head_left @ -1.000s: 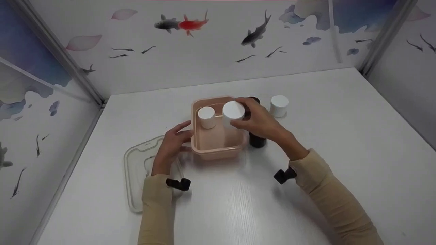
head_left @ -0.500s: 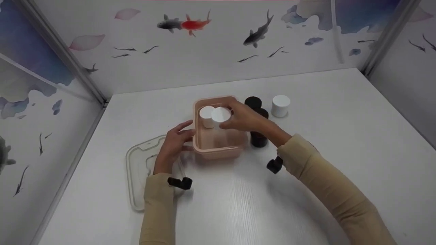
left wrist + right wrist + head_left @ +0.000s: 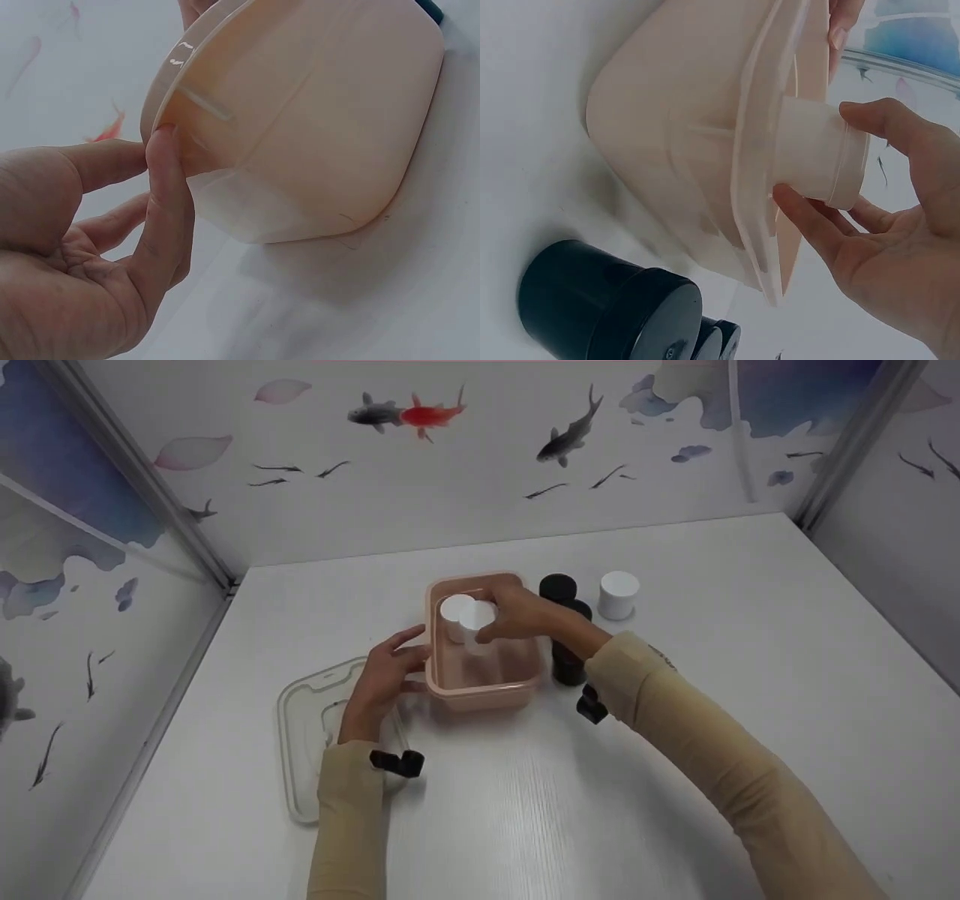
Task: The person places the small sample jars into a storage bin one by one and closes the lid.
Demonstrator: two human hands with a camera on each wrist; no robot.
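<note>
A white jar (image 3: 478,616) is gripped by my right hand (image 3: 517,611), tilted partly inside the pink plastic box. In the right wrist view thumb and fingers curl round this jar (image 3: 814,150) at the box's rim. Another white jar (image 3: 456,611) stands inside at the left, the two overlapping in the head view. My left hand (image 3: 384,675) is at the left wall of the pink box (image 3: 484,690). The left wrist view shows thumb and finger pinching its rim (image 3: 169,82), with other fingers curled behind.
Several black jars (image 3: 559,587) stand in a row just right of the box, partly behind the right forearm. A third white jar (image 3: 619,595) is farther right. A pale lid (image 3: 300,750) lies under the left forearm. Patterned panels enclose the white table.
My right hand has moved left and lower with the white jar, bringing it beside the other jar in the box. The left hand keeps its place at the rim.
</note>
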